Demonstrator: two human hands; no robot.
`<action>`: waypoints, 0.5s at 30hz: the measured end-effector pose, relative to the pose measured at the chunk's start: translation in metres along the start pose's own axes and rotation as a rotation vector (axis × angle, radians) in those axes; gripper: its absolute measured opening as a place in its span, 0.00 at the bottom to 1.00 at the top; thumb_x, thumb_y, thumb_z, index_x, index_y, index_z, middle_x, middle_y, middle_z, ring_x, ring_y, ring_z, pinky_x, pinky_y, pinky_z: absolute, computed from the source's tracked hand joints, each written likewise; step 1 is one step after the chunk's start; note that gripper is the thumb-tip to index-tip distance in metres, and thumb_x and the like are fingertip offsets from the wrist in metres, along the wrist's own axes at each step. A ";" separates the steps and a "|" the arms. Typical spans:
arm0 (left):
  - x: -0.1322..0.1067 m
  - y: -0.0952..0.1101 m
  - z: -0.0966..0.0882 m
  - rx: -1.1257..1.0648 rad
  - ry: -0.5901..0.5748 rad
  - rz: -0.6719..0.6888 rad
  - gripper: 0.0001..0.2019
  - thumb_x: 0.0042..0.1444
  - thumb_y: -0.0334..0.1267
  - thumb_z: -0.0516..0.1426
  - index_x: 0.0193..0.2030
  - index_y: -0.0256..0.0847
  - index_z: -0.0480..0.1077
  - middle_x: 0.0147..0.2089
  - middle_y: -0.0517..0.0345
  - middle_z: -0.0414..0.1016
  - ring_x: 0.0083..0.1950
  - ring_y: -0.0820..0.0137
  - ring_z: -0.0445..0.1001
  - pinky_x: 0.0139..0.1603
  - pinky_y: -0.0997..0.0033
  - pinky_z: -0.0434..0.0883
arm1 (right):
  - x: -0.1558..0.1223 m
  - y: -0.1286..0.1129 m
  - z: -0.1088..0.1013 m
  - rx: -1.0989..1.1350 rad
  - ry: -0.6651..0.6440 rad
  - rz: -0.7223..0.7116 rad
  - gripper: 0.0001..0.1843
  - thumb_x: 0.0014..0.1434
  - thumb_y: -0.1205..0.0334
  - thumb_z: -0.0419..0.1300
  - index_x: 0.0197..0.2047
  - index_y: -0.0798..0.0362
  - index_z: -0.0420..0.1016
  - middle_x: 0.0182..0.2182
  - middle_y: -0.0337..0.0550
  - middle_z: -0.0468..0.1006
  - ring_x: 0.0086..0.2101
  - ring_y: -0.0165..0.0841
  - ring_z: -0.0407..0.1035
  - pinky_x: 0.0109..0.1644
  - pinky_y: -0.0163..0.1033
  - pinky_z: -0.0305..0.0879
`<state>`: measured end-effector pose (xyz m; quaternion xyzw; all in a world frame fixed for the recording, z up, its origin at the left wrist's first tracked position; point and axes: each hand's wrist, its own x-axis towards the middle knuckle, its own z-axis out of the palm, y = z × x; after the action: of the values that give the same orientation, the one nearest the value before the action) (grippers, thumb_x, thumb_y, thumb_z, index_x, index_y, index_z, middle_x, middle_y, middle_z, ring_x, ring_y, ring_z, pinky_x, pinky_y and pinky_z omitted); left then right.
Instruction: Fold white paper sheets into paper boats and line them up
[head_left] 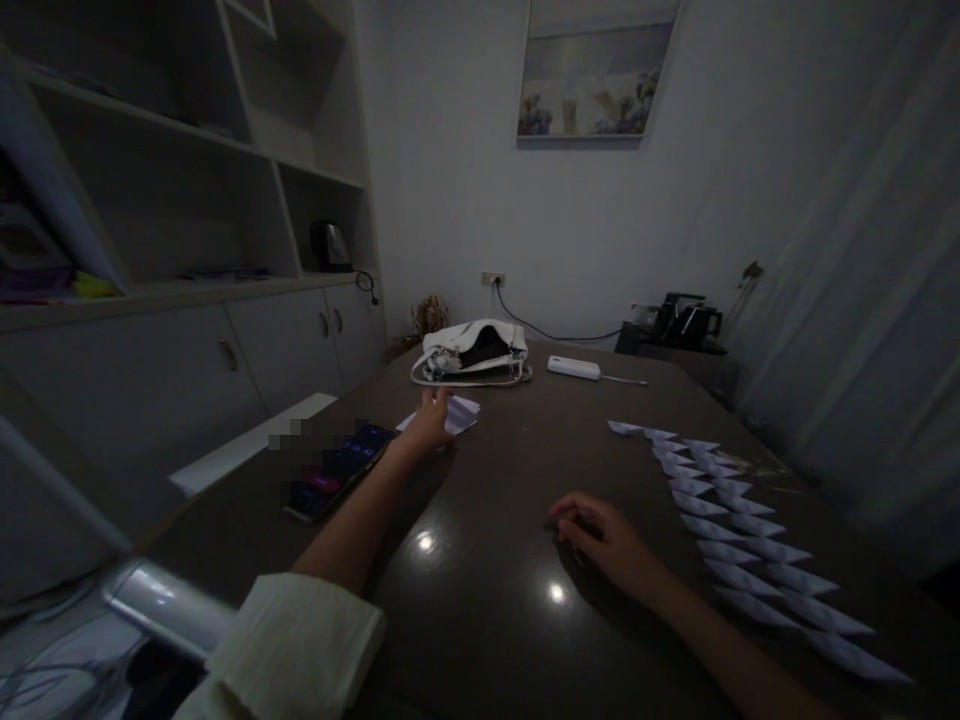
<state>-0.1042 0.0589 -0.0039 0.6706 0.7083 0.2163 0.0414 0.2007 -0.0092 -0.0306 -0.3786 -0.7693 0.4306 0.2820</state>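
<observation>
- Left hand (pixel 429 428): fingers at white paper (pixel 463 411); whether grasping, we cannot tell.
- Right hand (pixel 604 540): fingers loosely curled, released.
- Folded papers (pixel 727 552): rows, right of those fingers.

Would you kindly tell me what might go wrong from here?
The left hand is at the loose white paper sheets, so it might drag several together. The left forearm lies beside the black rectangular phone with a lit screen and could nudge it. The right forearm is near the two rows of folded white paper pieces, so a sideways sweep might knock some askew.
</observation>
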 end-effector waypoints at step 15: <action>0.002 -0.001 0.006 0.049 -0.038 0.015 0.35 0.46 0.32 0.59 0.61 0.33 0.51 0.57 0.38 0.61 0.58 0.56 0.63 0.53 0.64 0.63 | 0.000 0.001 -0.001 -0.024 -0.021 0.021 0.10 0.58 0.56 0.53 0.38 0.53 0.68 0.28 0.40 0.72 0.31 0.32 0.67 0.35 0.36 0.61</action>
<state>-0.1034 0.0619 -0.0095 0.6806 0.7076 0.1864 0.0371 0.2019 -0.0080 -0.0312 -0.3852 -0.7733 0.4283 0.2649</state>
